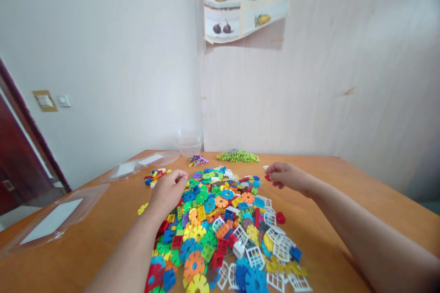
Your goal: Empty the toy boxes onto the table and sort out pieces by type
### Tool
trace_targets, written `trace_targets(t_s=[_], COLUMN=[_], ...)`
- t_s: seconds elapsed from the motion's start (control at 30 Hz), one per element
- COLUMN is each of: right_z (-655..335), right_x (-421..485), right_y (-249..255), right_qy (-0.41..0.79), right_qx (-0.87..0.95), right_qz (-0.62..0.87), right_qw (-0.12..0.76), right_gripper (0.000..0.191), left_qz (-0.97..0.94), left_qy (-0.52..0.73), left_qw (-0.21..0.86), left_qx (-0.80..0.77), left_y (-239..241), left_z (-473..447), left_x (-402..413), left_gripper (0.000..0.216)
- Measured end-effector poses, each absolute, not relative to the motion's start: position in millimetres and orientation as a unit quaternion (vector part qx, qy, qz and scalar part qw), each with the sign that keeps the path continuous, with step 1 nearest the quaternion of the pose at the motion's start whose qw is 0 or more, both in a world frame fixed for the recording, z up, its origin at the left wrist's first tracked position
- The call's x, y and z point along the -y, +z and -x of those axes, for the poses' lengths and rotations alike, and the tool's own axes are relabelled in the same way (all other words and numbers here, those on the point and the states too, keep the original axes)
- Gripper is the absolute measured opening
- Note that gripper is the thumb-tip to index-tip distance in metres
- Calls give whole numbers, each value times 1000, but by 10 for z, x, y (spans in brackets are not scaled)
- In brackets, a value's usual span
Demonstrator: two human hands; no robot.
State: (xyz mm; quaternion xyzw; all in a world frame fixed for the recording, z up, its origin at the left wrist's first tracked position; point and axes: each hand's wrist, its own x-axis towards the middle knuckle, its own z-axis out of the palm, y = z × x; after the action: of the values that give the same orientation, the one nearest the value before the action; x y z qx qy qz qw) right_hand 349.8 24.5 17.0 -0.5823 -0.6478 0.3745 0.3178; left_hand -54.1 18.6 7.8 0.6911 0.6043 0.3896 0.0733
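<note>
A big heap of coloured plastic building pieces (223,224) covers the middle of the wooden table (343,183): toothed discs, small blocks and white lattice pieces. My left hand (168,190) rests palm down on the heap's far left edge, fingers curled over the pieces. My right hand (287,176) hovers at the heap's far right edge, fingers pinched on a small red piece (267,176).
A sorted green pile (238,156), a small purple pile (198,160) and a mixed pile (155,176) lie at the table's back. A clear plastic tub (189,143) stands by the wall. Clear lids (55,219) (144,162) lie on the left.
</note>
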Motion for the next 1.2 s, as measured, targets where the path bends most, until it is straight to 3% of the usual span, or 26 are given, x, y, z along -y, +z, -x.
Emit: trace_targets(t_s=[0.43,0.63,0.9,1.07,1.2], right_z=[-3090,-2570,-2327,-2285,-2373], right_x=[-4,300,469,494,433], right_y=[385,391,311,286,287], right_qy=[500,545,559,564,529], right_qx=[601,628,637,635,639], right_qz=[481,418,407,405,428], right_qw=[397,365,340,338,360], right_gripper=[26,33,43,48,50], left_qz=[-746,-816,-828,-793,-746], left_qy=[422,364,357,364,414], left_qw=[162,211,267,323,302], left_qx=[-489,-396,-341,-367,-424], left_y=[266,359,365,307,315], left_z=[63,-214,-281,-263,-74], left_x=[180,467,517,496,348], left_gripper=[23,46,20,18,21])
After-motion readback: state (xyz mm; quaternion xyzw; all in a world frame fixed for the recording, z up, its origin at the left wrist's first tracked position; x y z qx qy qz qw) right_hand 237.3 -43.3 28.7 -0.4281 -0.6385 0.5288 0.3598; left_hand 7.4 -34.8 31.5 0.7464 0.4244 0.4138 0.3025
